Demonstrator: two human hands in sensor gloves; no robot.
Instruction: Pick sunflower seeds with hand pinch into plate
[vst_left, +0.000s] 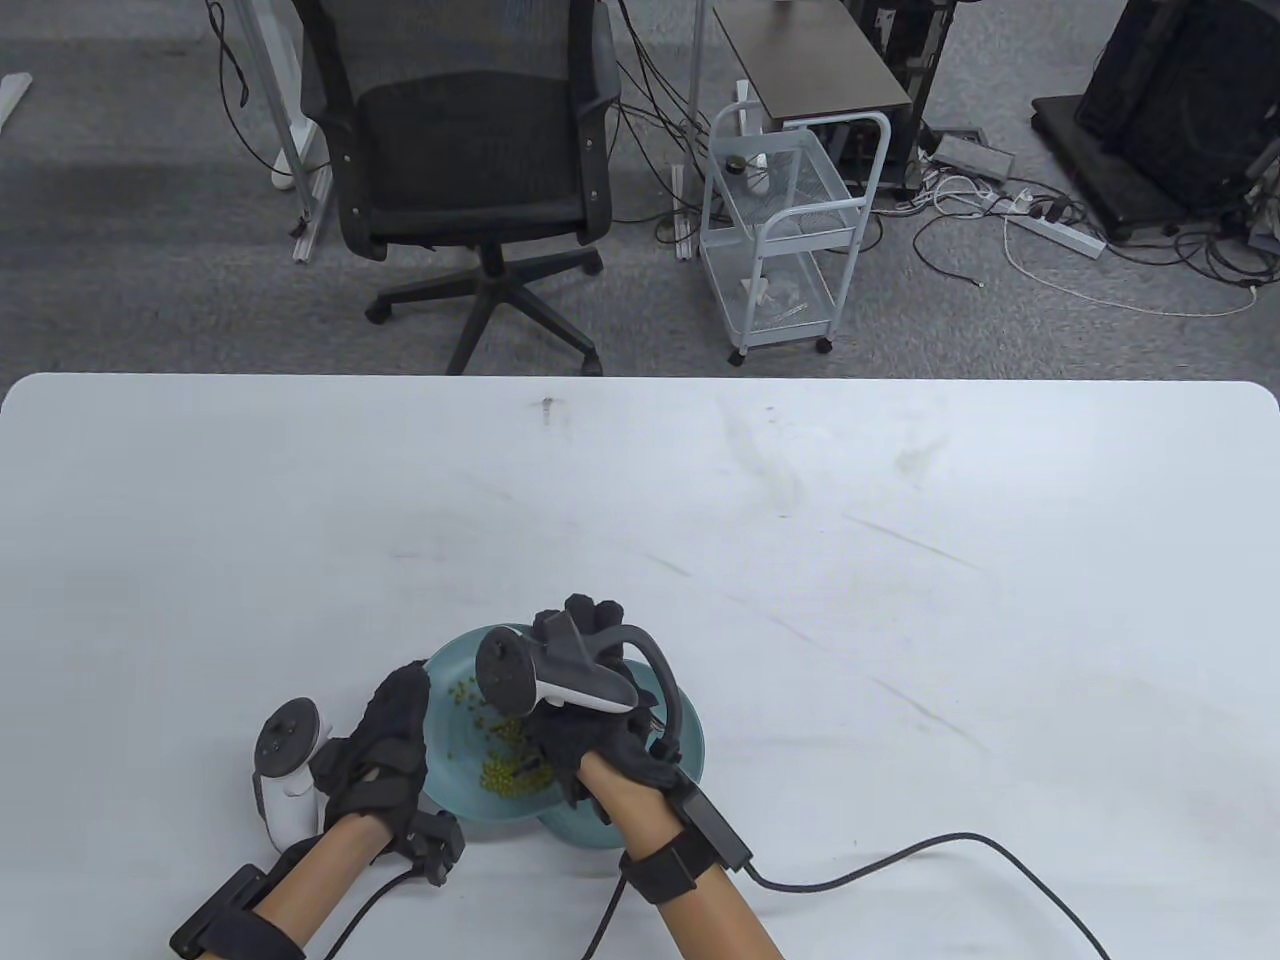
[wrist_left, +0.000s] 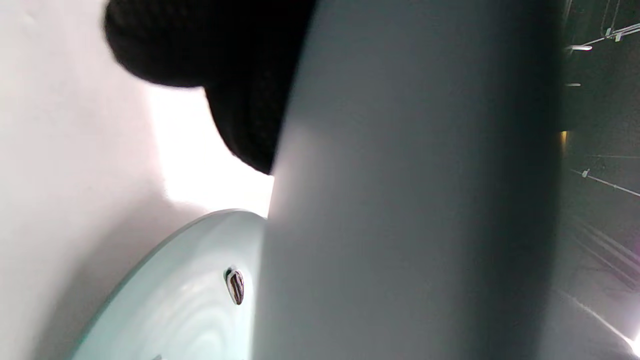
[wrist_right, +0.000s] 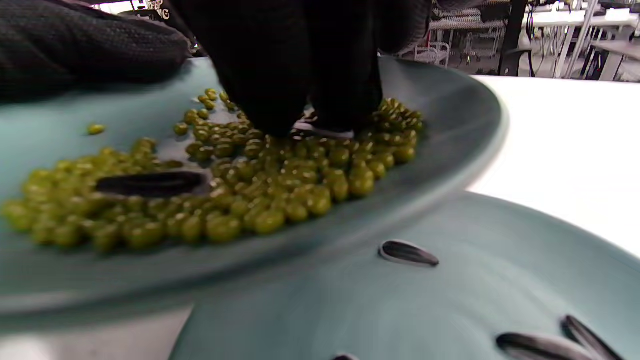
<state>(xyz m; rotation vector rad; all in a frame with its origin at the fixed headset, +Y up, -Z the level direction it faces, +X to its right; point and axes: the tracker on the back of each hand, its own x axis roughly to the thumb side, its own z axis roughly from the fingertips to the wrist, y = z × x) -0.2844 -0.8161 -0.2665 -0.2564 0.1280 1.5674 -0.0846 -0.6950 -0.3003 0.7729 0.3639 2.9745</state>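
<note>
Fingertips (wrist_right: 320, 100) of the right hand (vst_left: 590, 720) pinch a striped sunflower seed (wrist_right: 322, 131), mostly hidden, among green beans (wrist_right: 280, 185) in the tilted teal plate (wrist_right: 450, 110). Left hand (vst_left: 385, 745) holds its left rim; grip unclear.

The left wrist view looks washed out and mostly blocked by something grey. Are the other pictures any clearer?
Left wrist view: glare whitens the table; a blurred grey surface fills the middle, yet one sunflower seed is sharp. Right wrist view: the green beans nearest the camera smear, and the dark left hand is soft. Table view: evenly lit and sharp, with slightly bowed edges.
</note>
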